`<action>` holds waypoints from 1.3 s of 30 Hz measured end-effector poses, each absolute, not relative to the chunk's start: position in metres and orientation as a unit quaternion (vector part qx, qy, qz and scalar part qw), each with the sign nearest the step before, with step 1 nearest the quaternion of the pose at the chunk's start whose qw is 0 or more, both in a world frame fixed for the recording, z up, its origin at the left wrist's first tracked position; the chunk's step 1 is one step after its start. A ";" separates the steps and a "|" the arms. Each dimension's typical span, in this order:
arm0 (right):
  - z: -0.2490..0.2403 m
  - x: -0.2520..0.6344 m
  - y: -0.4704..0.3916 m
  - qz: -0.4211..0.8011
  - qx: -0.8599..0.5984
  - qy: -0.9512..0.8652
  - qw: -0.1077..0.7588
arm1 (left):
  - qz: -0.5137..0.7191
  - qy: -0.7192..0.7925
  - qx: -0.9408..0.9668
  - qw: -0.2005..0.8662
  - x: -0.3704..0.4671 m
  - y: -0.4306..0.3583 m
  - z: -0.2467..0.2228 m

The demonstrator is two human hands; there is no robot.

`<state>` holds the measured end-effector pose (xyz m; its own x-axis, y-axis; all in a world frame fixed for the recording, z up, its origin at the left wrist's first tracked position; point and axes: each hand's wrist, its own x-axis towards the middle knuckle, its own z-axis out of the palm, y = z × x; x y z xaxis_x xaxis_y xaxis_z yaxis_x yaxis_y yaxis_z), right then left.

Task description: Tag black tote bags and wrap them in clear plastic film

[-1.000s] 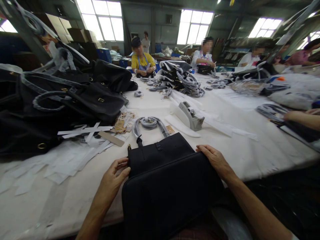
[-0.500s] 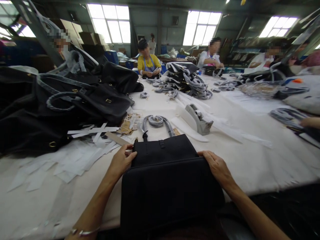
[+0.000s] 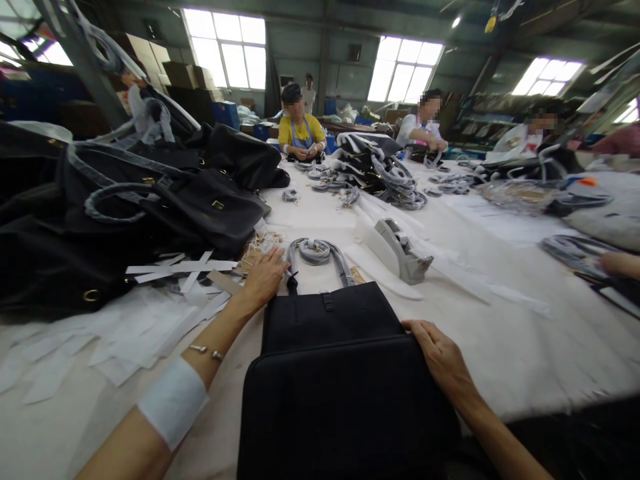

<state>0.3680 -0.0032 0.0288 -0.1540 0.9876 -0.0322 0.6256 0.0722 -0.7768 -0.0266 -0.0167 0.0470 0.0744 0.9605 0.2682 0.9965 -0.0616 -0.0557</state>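
The black bag [image 3: 345, 407] lies near the counter [image 3: 500, 347] edge, at 6 o'clock in the view. Its handle [image 3: 344, 267] end points to about 12 o'clock. The wide edge of its front part runs between 9 and 3 o'clock, with the 3 o'clock end a little farther away. The lower end is cut off, so I cannot tell surely which axis is the longer.

The bag is smooth and dark, with rounded corners and a small buckle strap [image 3: 327, 302] on the far part. The handle is wrapped in greyish cover, and a coiled strap [image 3: 314, 251] sits inside its curve.

The right hand [image 3: 443, 360] has its grip closed on the bag's edge at the 3 o'clock side. The left hand [image 3: 267, 275] is at 11 o'clock from the bag, over the paper tags [image 3: 250, 257] and just beside the handle. Its fingers are stretched, but I cannot tell whether they hold something.

The counter has a whitish cover. White paper strips [image 3: 150, 320] and a pile of black bags [image 3: 200, 207] lie toward 10 o'clock, and a grey tape dispenser [image 3: 400, 253] at 1 o'clock. Beyond, a person in yellow [image 3: 303, 133] works at 12 o'clock, under bright windows [image 3: 227, 53].
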 end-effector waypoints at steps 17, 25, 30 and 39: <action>0.105 0.205 0.001 0.284 -0.266 -0.879 0.276 | -0.013 -0.638 -0.763 0.106 0.022 -0.090 0.091; 0.058 0.154 0.019 0.285 -0.262 -0.914 0.119 | 0.013 -0.667 -0.738 0.099 0.025 -0.104 0.084; 0.045 0.157 0.024 0.277 -0.255 -0.917 0.133 | -0.026 -0.663 -0.738 0.120 0.019 -0.105 0.073; 0.032 0.152 0.030 0.263 -0.287 -0.915 0.104 | -0.061 -0.668 -0.741 0.046 0.024 -0.110 0.072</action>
<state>0.1521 0.0301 0.0323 -0.8136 0.5800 0.0404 0.4701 0.6972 -0.5412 0.0239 -0.1101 0.0720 0.1010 0.9832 0.1521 0.9944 -0.1044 0.0143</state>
